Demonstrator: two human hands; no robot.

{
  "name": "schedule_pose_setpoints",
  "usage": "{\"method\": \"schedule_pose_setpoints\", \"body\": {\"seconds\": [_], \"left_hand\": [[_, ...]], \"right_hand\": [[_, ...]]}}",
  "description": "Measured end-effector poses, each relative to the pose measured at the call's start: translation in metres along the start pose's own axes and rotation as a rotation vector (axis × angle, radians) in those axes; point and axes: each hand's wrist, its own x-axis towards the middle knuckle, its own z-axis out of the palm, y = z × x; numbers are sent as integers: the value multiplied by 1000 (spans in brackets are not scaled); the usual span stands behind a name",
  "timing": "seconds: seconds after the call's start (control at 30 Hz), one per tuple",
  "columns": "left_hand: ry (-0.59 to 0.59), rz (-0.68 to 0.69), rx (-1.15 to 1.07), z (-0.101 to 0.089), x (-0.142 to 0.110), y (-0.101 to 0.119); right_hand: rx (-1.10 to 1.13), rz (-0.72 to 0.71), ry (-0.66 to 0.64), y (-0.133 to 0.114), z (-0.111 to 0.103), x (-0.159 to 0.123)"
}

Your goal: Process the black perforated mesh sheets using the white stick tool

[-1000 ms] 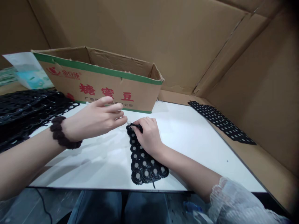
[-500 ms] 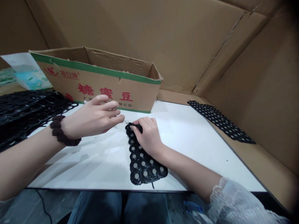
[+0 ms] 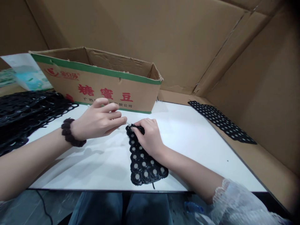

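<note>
A black sheet of joined round pieces [image 3: 145,174], each with a pale dot in its middle, lies on the white table. My right hand [image 3: 150,134] pinches its far end, thumb on top, with that end curled up a little. My left hand [image 3: 103,120], a dark scrunchie on its wrist, is closed just left of that end. From its fingertips a thin pale stick [image 3: 128,123] reaches the sheet's far edge; most of the stick is hidden by the hand, so its kind is unclear.
A cardboard box [image 3: 138,98] with a green rim stands behind my hands. Black perforated sheets [image 3: 28,109] are heaped at left, beside a white and blue packet [image 3: 30,78]. Another dotted black sheet [image 3: 220,122] lies on the cardboard at right. Cardboard walls surround the white table [image 3: 192,134].
My left hand has shifted slightly right, bringing the stick's tip to the sheet's far end. My right hand and the sheet have hardly moved.
</note>
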Motion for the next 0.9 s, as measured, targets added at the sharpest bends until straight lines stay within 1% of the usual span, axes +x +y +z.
{"method": "schedule_pose_setpoints", "body": {"seconds": [0.1,0.2,0.37,0.63,0.8,0.9], "left_hand": [[62,47,70,4,0,1],[129,52,63,9,-1,2],[173,-36,-8,18,-2,6],[208,-226,-184,30,-4,14],[219,-299,-285,32,-3,18],[193,-343,-355,30,-1,21]], "right_hand": [[15,2,14,0,0,0],[32,23,20,0,0,-1],[72,56,30,2,0,-1],[124,99,60,2,-1,-1],[145,122,99,1,-1,-1],[148,155,111,0,0,-2]]}}
